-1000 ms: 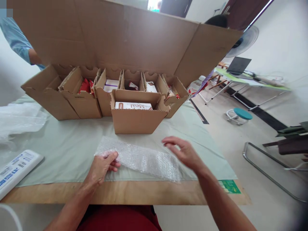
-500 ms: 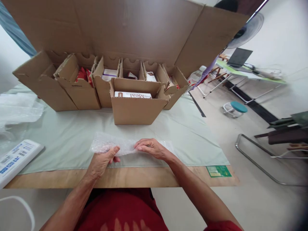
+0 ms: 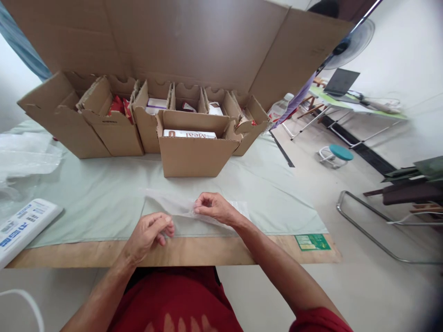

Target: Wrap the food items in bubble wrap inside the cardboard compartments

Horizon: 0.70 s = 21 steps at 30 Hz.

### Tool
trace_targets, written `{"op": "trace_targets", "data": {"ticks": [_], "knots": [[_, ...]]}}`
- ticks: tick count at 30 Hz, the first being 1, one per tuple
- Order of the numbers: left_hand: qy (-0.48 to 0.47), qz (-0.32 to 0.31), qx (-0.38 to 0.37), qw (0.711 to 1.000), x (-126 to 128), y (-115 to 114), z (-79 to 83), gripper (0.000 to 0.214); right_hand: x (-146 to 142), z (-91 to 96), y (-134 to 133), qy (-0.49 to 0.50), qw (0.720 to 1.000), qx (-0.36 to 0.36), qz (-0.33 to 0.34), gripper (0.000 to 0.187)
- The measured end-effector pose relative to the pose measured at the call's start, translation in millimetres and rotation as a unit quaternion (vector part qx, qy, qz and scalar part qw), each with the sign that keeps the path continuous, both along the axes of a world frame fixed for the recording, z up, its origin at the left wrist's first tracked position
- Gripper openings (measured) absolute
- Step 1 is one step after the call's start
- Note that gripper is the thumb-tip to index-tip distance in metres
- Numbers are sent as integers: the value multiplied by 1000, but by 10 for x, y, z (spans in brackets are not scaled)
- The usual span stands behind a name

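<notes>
A strip of clear bubble wrap [image 3: 176,207] lies loosely across the green cloth, its far left part raised in a fold. My right hand [image 3: 216,207] pinches the wrap between thumb and fingertips, near its middle. My left hand [image 3: 150,233] is at the near side of the wrap, over the cloth's front edge. Its fingers are curled in with the thumb on top; what they hold, if anything, is hidden. Behind the wrap stands a small cardboard box [image 3: 194,159] with a white packet marked "Meal" [image 3: 189,134] inside.
Several open cardboard bins [image 3: 126,138] stand in a row before a tall cardboard panel [image 3: 200,41]. At left are more plastic wrap [image 3: 27,154] and a white box-like item with blue lettering [image 3: 29,226]. A green card [image 3: 312,242] lies at the right front edge.
My left hand has released the bubble wrap and dropped slightly toward me. The bunched wrap has loosened and spread flatter. My right hand has stayed on it, now pinching more tightly.
</notes>
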State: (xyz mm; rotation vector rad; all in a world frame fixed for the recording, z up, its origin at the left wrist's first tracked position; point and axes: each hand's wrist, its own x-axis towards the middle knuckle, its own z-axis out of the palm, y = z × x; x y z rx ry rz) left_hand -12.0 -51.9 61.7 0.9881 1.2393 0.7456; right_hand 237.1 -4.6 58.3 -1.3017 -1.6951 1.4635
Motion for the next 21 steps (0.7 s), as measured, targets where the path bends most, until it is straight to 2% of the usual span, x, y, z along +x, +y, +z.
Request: {"op": "trace_targets", "data": {"ticks": [3, 7, 11, 14, 16, 19, 21], "knots": [[78, 1, -11, 997, 12, 7, 16, 59, -61, 51, -13, -43, 999, 17, 26, 18], [184, 15, -36, 982, 40, 43, 29, 56, -69, 129, 17, -83, 993, 44, 71, 21], [192, -10, -54, 980, -22, -47, 51, 47, 110, 301, 252, -67, 993, 94, 23, 19], [181, -63, -80, 978, -126, -218, 48, 54, 186, 471, 497, -123, 977, 167, 39, 10], [155, -145, -100, 972, -240, -352, 48, 61, 136, 545, 630, -197, 950, 231, 74, 8], [105, -281, -109, 948, -514, -501, 104, 65, -14, 554, 704, -311, 877, 353, 99, 13], [104, -293, -67, 948, -721, -516, 208, 65, -79, 510, 635, -327, 830, 447, 72, 23]]}}
